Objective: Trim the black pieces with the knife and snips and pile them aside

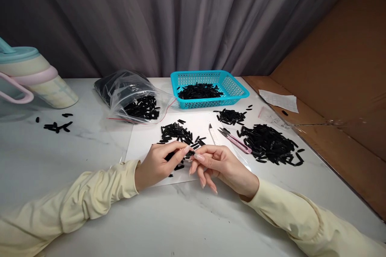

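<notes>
My left hand (pixel 163 162) and my right hand (pixel 217 162) meet over a white sheet (pixel 140 144). Between their fingertips is a small black elongated piece (pixel 191 152), pinched by thumb and forefinger on both sides and mostly covered. The other right fingers hang loosely spread. Beneath and behind the hands lies a loose pile of similar black pieces (pixel 176 131). Just beyond my right hand are a white craft knife (pixel 214 134) and pink thread snips (pixel 238 143), with a large heap of black pieces (pixel 269 144) to their right.
Behind stand a blue basket (pixel 210 104) with black pieces and an open zip bag (pixel 120 88) of them. A smaller pile (pixel 231 116) lies before the basket. A tumbler (pixel 54 84) stands at left near scattered pieces (pixel 57 127). Cardboard (pixel 337 64) walls the right; a paper slip (pixel 279 100) lies there.
</notes>
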The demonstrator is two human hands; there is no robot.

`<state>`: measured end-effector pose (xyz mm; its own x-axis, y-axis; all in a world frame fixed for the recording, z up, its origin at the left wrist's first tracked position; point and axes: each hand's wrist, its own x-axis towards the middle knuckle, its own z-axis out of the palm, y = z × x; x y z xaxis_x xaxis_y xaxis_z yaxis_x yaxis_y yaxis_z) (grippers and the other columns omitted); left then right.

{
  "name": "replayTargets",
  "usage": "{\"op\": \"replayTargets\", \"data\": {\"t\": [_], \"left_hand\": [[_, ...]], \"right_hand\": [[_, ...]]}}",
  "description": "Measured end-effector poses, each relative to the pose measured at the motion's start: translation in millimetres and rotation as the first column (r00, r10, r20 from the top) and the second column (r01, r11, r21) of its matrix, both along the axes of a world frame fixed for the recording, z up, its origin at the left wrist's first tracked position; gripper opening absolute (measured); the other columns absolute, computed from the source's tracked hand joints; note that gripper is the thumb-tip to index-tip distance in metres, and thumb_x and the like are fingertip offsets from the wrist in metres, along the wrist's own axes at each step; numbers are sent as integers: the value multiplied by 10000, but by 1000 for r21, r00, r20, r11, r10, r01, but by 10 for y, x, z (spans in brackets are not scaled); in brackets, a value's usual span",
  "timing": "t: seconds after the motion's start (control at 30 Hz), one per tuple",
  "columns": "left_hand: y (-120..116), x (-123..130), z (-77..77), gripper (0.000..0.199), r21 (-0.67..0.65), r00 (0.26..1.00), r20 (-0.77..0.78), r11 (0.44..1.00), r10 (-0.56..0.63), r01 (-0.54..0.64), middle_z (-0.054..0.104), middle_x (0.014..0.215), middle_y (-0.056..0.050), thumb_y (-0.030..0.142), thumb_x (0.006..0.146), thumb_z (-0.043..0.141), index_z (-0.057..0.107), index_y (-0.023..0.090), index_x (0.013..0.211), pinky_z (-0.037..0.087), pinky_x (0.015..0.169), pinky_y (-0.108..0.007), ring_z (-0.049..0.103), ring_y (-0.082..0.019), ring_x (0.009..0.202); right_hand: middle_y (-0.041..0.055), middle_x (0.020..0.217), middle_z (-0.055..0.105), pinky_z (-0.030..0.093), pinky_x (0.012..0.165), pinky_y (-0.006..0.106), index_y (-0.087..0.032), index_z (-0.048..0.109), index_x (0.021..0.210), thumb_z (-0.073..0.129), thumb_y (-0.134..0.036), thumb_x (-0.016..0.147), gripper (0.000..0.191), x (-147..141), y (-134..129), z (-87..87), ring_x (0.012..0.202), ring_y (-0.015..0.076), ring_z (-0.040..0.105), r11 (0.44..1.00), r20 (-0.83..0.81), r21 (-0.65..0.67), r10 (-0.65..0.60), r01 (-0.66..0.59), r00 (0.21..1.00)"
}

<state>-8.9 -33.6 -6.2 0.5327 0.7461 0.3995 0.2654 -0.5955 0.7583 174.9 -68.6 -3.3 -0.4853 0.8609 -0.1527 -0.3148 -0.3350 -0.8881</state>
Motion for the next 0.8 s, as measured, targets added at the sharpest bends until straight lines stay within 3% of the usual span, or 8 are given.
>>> {"op": "replayTargets", "data": {"t": [0.17, 0.3, 0.37, 0.47, 0.53, 0.6, 0.67, 0.8], "left_hand": [[1, -1, -2, 170, -71, 999, 16, 997, 30, -28, 590, 608, 7, 229, 871, 478, 620, 136, 861, 389, 495, -172, 471, -78, 505], [53, 6, -14, 245, -322, 994, 83, 946, 65, -35, 394, 500, 63, 321, 883, 440, 593, 132, 914, 262, 383, -188, 316, -62, 415], [98, 15, -16, 291, -471, 984, 160, 882, 75, 9, 302, 484, 85, 382, 874, 445, 578, 127, 922, 221, 358, -184, 264, -55, 388], [174, 25, -11, 336, -622, 962, 247, 780, 115, 67, 274, 479, 100, 444, 838, 478, 560, 127, 914, 192, 335, -172, 244, -41, 348], [218, 26, -11, 346, -672, 948, 278, 736, 152, 80, 302, 476, 101, 457, 820, 492, 552, 126, 904, 183, 324, -164, 246, -30, 321], [252, 24, -15, 342, -705, 930, 320, 701, 183, 105, 321, 473, 98, 454, 813, 497, 545, 125, 891, 172, 314, -157, 250, -24, 306], [277, 20, -22, 324, -722, 911, 360, 678, 202, 135, 323, 466, 98, 438, 821, 486, 539, 125, 884, 162, 305, -153, 250, -24, 299], [298, 18, -26, 259, -727, 889, 400, 667, 221, 162, 318, 459, 93, 382, 844, 443, 531, 139, 849, 155, 296, -151, 237, -31, 307]], "right_hand": [[67, 766, 667, 442, 320, 155, -118, 584, 790, 604, -333, 837, 221, 9, -13, 13, 476, 94, 594, 998, 68, 55, -12, 9, 998], [46, 676, 654, 454, 359, 198, -132, 586, 790, 555, -382, 862, 263, 130, 103, 178, 442, 102, 575, 955, 372, 297, -132, 17, 919], [35, 632, 645, 455, 405, 219, -139, 593, 815, 498, -371, 896, 263, 238, 307, 315, 434, 109, 568, 860, 565, 508, -294, -44, 771], [7, 575, 626, 442, 515, 240, -153, 585, 801, 436, -253, 925, 218, 393, 785, 538, 418, 107, 545, 601, 663, 748, -653, -282, 367], [30, 612, 623, 411, 571, 265, -142, 568, 832, 487, -157, 875, 93, 442, 1107, 672, 509, 149, 571, 519, 601, 795, -745, -314, 289], [82, 722, 636, 377, 597, 282, -131, 557, 841, 528, -113, 830, 36, 412, 1312, 777, 629, 198, 590, 458, 552, 819, -794, -346, 256], [98, 744, 629, 352, 601, 285, -133, 556, 805, 519, -103, 832, 55, 297, 1340, 837, 671, 212, 583, 414, 532, 823, -802, -388, 272], [33, 663, 624, 356, 573, 239, -161, 579, 715, 535, -111, 837, 140, -64, 971, 786, 595, 149, 559, 380, 622, 758, -667, -531, 411]]}}
